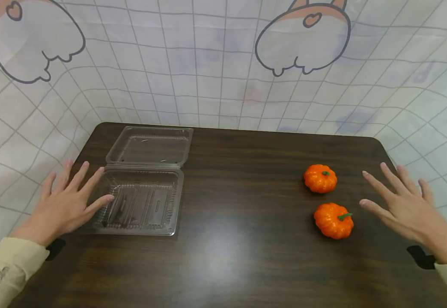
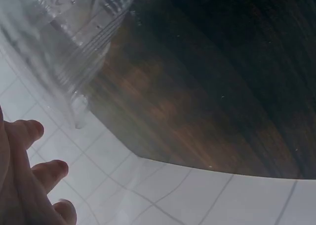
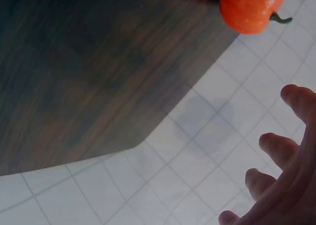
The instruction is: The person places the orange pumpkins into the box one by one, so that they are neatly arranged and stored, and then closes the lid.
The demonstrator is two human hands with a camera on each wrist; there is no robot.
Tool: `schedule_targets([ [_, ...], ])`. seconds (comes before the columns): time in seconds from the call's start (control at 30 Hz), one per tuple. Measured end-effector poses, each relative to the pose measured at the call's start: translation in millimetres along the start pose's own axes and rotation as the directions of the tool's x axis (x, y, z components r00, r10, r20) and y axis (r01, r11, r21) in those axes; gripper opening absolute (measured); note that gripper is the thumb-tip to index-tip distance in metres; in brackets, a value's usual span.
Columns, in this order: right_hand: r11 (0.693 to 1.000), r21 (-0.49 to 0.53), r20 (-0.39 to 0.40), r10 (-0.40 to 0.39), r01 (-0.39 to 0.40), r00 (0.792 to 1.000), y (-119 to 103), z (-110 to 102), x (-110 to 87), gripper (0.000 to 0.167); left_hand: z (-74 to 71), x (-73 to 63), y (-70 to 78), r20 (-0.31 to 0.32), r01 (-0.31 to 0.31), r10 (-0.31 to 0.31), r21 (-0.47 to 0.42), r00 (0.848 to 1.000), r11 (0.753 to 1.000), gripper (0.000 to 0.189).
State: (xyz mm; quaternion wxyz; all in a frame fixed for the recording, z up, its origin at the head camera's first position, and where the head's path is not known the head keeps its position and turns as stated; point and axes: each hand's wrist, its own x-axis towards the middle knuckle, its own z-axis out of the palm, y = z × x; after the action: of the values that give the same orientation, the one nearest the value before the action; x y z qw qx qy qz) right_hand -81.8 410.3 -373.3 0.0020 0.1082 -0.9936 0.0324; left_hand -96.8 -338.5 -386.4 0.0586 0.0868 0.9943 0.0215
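Note:
A clear plastic clamshell container [image 1: 177, 201] lies on the left of the table with its lid [image 1: 150, 147] folded back toward the far edge. My left hand [image 1: 67, 205], fingers spread, hovers at the container's left side and holds nothing. Toward the right sit two small orange pumpkins with green stems, a farther one [image 1: 320, 179] and a nearer one [image 1: 332, 220]. To the right of both, my right hand [image 1: 408, 207] is spread and holds nothing. In the right wrist view one pumpkin [image 3: 249, 10] shows at the top; the left wrist view catches the container's side [image 2: 74, 52].
The dark wood-grain table [image 1: 242, 188] has rounded far corners. Behind it and at both sides hangs a white grid-patterned cloth [image 1: 208, 64] with cartoon animal prints. A dark strap [image 1: 421, 256] sits at the right wrist.

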Motion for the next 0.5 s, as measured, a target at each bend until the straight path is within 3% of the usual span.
schedule_targets([
  [0.23, 0.997, -0.007, -0.109, -0.071, 0.070, 0.992, -9.8, 5.2, 0.2, 0.077, 9.2, -3.7, -6.6, -0.019, -0.018, 0.018, 0.001, 1.000, 1.000, 0.085],
  [0.5, 0.976, 0.105, -0.236, -0.160, 0.189, 0.958, -19.2, 17.2, -1.1, 0.082, 10.7, -2.9, -8.3, -0.075, -0.006, 0.000, -0.076, 0.997, 0.997, 0.080],
])
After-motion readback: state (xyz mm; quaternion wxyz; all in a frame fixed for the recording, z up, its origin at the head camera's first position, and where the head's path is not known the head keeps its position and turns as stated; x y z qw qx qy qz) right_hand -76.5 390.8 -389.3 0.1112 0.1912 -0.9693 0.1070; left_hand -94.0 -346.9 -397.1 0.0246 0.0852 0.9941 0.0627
